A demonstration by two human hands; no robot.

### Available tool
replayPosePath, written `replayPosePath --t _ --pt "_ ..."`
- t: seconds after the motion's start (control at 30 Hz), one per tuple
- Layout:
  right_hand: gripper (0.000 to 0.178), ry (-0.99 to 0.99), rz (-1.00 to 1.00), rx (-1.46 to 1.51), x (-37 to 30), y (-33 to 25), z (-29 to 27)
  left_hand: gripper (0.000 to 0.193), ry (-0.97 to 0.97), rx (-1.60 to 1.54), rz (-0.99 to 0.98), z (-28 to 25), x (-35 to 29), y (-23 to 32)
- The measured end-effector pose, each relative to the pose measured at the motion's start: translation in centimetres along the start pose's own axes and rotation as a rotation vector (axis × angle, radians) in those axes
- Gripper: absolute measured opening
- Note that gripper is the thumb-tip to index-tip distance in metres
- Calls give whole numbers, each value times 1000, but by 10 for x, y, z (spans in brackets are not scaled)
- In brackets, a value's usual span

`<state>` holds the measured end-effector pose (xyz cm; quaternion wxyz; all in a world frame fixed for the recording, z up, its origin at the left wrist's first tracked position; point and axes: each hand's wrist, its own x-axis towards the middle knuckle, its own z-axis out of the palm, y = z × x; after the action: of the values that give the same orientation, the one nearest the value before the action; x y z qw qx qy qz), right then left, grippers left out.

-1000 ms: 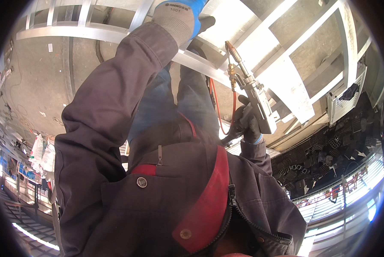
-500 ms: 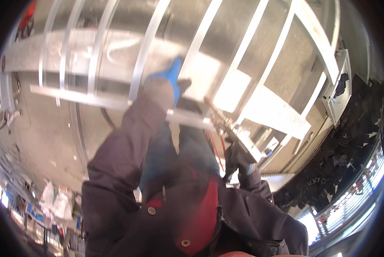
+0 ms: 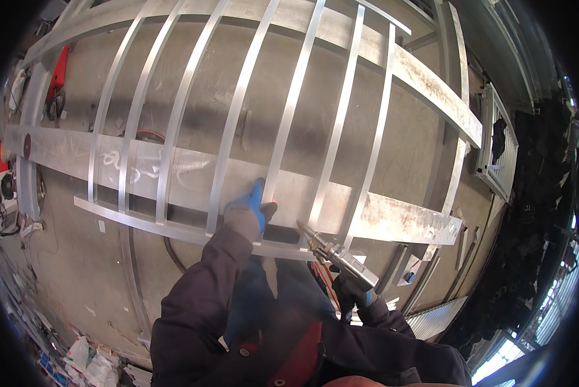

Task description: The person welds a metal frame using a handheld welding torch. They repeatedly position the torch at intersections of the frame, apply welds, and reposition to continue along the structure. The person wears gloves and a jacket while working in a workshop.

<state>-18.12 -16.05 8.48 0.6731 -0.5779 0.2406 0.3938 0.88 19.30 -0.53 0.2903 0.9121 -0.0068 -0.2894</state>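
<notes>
Head view, and nearest on my feed is a dark jacket point(image 3: 399, 356) with a red panel, at the lower edge. Just beyond it, the gloved right hand point(image 3: 354, 289) is wrapped around a silver torch point(image 3: 342, 257); the tool's body hides some of the fingers. The torch tilts toward the upper left, its coppery nozzle near the close edge of a pale metal frame point(image 3: 384, 97). Red hoses point(image 3: 328, 278) hang beside the tool. I follow the other sleeve to the left hand point(image 3: 244, 211), in a blue and grey glove, set against one slat point(image 3: 293, 97) with thumb and finger to either side; I cannot tell whether it grips. The frame lies across two broad beams, a near beam point(image 3: 405, 222) and a far beam point(image 3: 426, 91), above a concrete floor point(image 3: 96, 277). Farther off, I make out a red object point(image 3: 59, 68) at left and, at right, a white rack point(image 3: 496, 169) near a dark pile point(image 3: 534, 213).
</notes>
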Motion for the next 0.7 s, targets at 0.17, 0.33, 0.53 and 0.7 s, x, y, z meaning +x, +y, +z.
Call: replayPosePath --t 0.17,0.33,0.53,0.7 --pt "67 5 -12 -17 4 -3 -1 72 59 25 34 0 -2 1" --pt "76 1 -18 -21 7 -11 2 74 31 20 16 0 0 2" --pt "87 13 -49 -49 2 -17 12 86 104 -85 32 15 1 -9" --pt "96 60 -11 -101 -17 -8 12 86 35 -34 44 25 8 -18"
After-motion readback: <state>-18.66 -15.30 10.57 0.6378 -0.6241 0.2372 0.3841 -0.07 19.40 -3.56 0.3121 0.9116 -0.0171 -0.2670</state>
